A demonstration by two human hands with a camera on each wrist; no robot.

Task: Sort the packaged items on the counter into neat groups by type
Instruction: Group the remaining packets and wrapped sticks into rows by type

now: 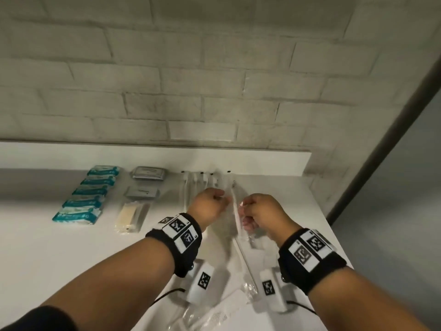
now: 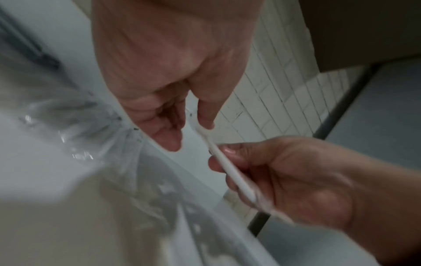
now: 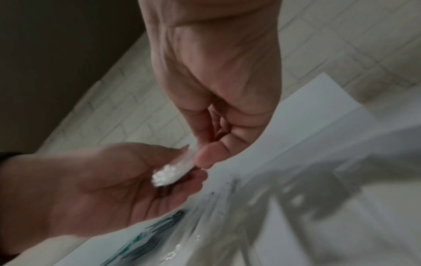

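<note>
Two hands: both pinch one wrapped toothbrush [image 1: 235, 206], lifted above the counter [image 1: 71, 235].
Far left: tissue packs [image 1: 88, 197] lie in a tidy column.
Next: grey packets [image 1: 148, 176] and a pale packet [image 1: 131, 217] form a second column.
Middle: toothbrush row [image 1: 202, 185] lies at the back edge.
Left hand [image 1: 211, 204]: fingers closed on the head end.
Right hand [image 1: 259, 212]: thumb and fingers clamped on the shaft.
Advice: I'd keep it parallel to the row, lower it just beside the last one, and release both ends together.
Risk: slippery wrap may twist.
</note>
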